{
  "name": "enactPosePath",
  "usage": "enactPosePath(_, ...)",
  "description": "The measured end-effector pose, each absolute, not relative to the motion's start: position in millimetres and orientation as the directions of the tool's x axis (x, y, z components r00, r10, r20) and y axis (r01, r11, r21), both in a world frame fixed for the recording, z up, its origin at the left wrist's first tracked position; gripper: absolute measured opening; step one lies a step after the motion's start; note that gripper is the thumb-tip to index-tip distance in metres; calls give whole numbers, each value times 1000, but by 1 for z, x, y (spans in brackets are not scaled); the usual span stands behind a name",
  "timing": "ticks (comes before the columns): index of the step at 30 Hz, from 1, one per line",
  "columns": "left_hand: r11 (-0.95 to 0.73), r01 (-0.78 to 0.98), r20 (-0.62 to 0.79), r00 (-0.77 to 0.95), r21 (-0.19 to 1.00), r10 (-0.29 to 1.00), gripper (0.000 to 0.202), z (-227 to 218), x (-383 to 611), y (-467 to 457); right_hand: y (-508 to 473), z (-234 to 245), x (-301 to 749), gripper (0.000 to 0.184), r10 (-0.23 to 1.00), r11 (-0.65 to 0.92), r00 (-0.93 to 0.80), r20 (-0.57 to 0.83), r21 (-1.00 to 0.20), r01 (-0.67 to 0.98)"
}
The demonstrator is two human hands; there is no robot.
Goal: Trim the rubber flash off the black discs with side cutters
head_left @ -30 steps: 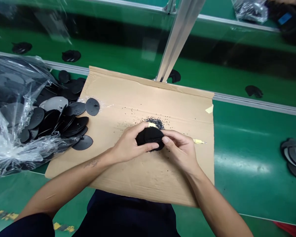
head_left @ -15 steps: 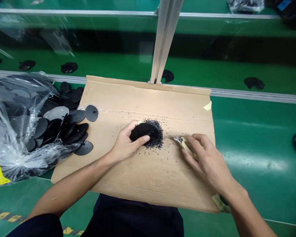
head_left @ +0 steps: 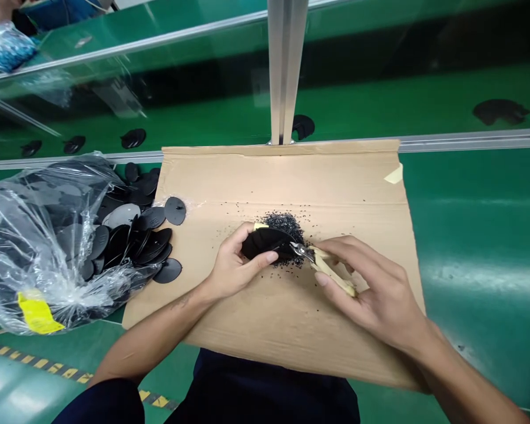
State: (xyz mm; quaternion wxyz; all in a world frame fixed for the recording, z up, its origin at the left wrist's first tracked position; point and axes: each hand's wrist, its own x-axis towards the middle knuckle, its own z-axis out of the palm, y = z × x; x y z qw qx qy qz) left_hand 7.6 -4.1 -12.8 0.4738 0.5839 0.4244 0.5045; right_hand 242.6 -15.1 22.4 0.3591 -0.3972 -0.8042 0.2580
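Note:
Pinched between the thumb and fingers of my left hand (head_left: 238, 262) is a black oval plastic disc (head_left: 267, 242), tilted above the cardboard. My right hand (head_left: 373, 282) is closed around the pale yellow handles of a pair of side cutters (head_left: 331, 272). The cutters' metal jaws meet the disc's right edge; whether they grip it is too small to tell. Behind and under the disc lies a heap of tiny black plastic trimmings (head_left: 287, 224), scattered over the cardboard sheet (head_left: 265, 324).
At the left, a clear plastic bag (head_left: 39, 235) with a yellow label spills loose black discs (head_left: 152, 250) onto the cardboard's edge. A metal post (head_left: 285, 76) rises behind the sheet. Black parts (head_left: 133, 138) lie along the green surface beyond the rail.
My right hand has brought the side cutters left to the disc's edge. My left hand still holds the disc. The camera view has shifted somewhat.

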Motion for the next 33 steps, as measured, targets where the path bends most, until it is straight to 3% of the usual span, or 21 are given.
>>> enactPosePath(15,-229,41,220,161,973,962,25,-14,10,-5,-17,25,243,34,802,580,-444,400,-698,419)
enactPosePath(19,-184,27,179,139,983,974,39,-16,9,-4,-21,22,251,32,839,539,-381,388,-686,488)
enactPosePath(24,-117,-42,122,133,992,984,49,-15,6,0,-33,0,275,31,863,502,-398,312,-428,751)
enactPosePath(28,-56,-115,74,164,992,984,51,-12,6,0,-43,-8,282,38,876,471,-417,244,-244,848)
enactPosePath(30,-19,-149,48,192,989,980,53,-10,6,-2,-44,-1,275,39,873,475,-402,277,-287,832)
enactPosePath(33,-12,-148,46,229,989,972,51,-8,6,-5,-39,16,251,34,872,485,-419,254,-565,667)
